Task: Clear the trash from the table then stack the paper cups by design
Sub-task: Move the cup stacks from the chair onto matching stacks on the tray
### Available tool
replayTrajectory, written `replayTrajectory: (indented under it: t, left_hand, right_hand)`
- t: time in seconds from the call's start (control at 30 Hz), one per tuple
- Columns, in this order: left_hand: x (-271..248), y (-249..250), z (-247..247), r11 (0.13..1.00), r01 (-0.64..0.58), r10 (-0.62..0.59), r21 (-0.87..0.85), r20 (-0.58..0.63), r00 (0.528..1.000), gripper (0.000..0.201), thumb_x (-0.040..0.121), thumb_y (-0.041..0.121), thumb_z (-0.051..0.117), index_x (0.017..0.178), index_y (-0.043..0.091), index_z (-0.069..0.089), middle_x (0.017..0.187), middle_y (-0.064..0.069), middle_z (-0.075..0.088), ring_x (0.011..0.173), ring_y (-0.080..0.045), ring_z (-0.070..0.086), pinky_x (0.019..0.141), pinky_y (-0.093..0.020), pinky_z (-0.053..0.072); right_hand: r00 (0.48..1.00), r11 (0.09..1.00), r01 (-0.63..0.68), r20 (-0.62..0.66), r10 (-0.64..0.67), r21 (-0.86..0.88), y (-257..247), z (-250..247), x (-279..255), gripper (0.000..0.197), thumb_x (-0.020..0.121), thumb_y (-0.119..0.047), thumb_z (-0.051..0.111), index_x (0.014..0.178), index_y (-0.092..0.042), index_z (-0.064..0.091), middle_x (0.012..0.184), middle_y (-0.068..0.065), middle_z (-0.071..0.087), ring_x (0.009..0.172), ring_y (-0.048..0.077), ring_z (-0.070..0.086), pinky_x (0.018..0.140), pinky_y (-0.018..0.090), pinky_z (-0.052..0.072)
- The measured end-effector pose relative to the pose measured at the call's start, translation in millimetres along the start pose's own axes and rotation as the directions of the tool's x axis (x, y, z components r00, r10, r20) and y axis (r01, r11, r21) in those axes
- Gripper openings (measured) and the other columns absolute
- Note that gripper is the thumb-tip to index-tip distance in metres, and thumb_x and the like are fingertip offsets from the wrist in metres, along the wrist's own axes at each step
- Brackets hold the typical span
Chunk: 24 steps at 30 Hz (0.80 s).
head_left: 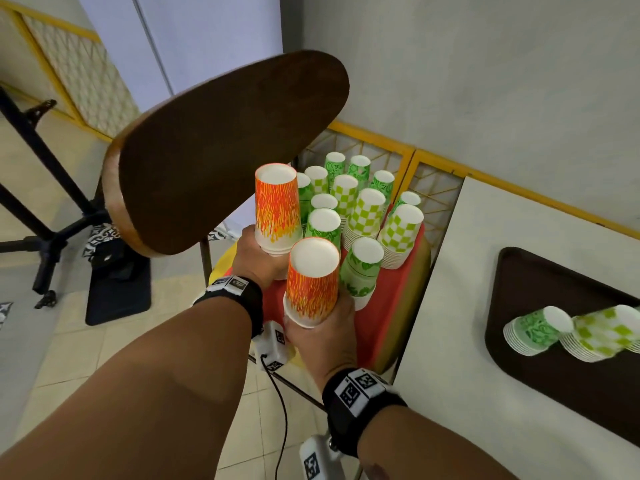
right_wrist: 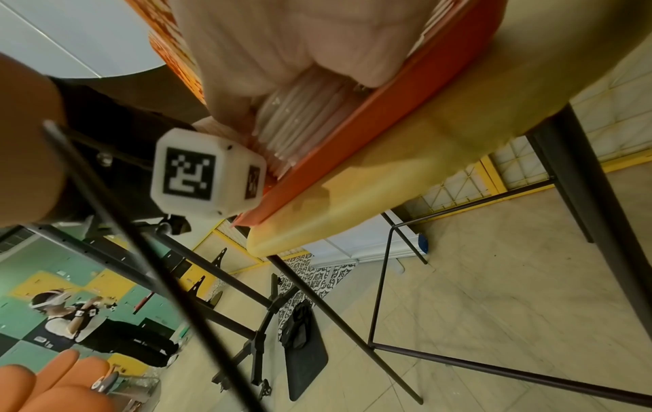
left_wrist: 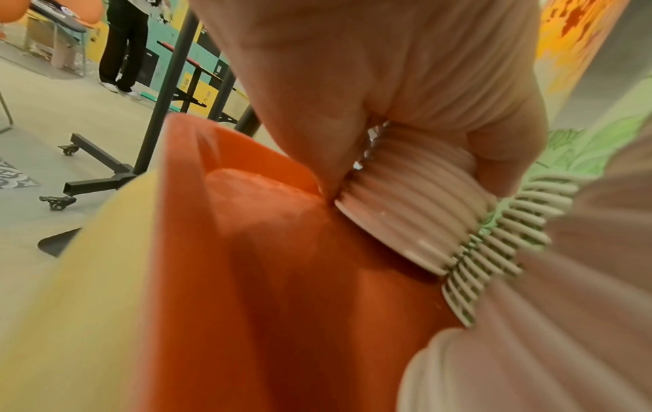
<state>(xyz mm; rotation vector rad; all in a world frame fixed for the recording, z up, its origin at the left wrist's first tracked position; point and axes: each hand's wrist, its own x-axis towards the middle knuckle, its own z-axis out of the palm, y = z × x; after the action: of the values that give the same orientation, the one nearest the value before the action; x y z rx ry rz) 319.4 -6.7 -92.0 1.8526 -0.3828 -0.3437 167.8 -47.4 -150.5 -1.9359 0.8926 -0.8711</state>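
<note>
Two upside-down stacks of orange flame-print paper cups are in my hands over a red tray (head_left: 393, 306). My left hand (head_left: 258, 259) grips the rims of the farther flame stack (head_left: 277, 209), whose ribbed rims (left_wrist: 416, 211) touch the tray's edge (left_wrist: 282, 251) in the left wrist view. My right hand (head_left: 323, 336) grips the base of the nearer flame stack (head_left: 311, 282); its rims (right_wrist: 303, 117) show under my fingers (right_wrist: 264, 50). Several stacks of green leaf and green checkered cups (head_left: 363, 206) stand inverted on the tray behind.
The red tray rests on a yellow chair seat (right_wrist: 405, 156). A tilted brown round tabletop (head_left: 225, 150) hangs close at the left. On the white table (head_left: 450, 323) a brown tray (head_left: 571, 386) holds two green stacks lying on their sides (head_left: 571, 332). A black cable (head_left: 280, 410) dangles below my left wrist.
</note>
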Motion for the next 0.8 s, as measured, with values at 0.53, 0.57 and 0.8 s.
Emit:
replayTrajectory:
  t: [0.53,0.57,0.8]
  left_hand:
    - [-27,-8,-34,0.992,-0.127,0.125,-0.011,-0.103,0.987,0.066,0.056,0.044,0.093,0.111,0.021,0.066,0.102,0.005,0.075,0.095,-0.009,0.072,0.086,-0.044,0.059]
    - [-32,-6,-37,0.99,-0.139,0.136,-0.018,-0.119,0.983,0.068,0.055,0.041,0.094,0.113,0.02,0.065,0.105,0.004,0.075,0.097,-0.011,0.072,0.088,-0.045,0.058]
    - [-106,71,-28,0.936,-0.333,0.319,-0.112,-0.127,0.939,0.055,0.068,-0.006,0.085,0.085,0.039,0.057,0.077,0.024,0.068,0.076,0.02,0.06,0.079,-0.025,0.048]
  right_hand:
    - [0.999,0.999,0.001,0.051,-0.004,0.054,-21,-40,-16,0.1,0.056,-0.045,0.087,0.139,-0.015,0.04,0.12,-0.002,0.049,0.112,0.019,0.059,0.092,0.037,0.056]
    - [0.998,0.998,-0.005,0.065,0.001,0.06,-25,-47,-17,0.1,0.056,-0.043,0.088,0.14,-0.017,0.04,0.12,-0.004,0.049,0.113,0.017,0.058,0.094,0.035,0.055]
    - [0.998,0.994,-0.008,0.064,0.001,0.111,-52,-108,-15,0.098,0.047,-0.055,0.086,0.131,-0.031,0.04,0.12,-0.008,0.058,0.109,0.014,0.063,0.09,0.04,0.056]
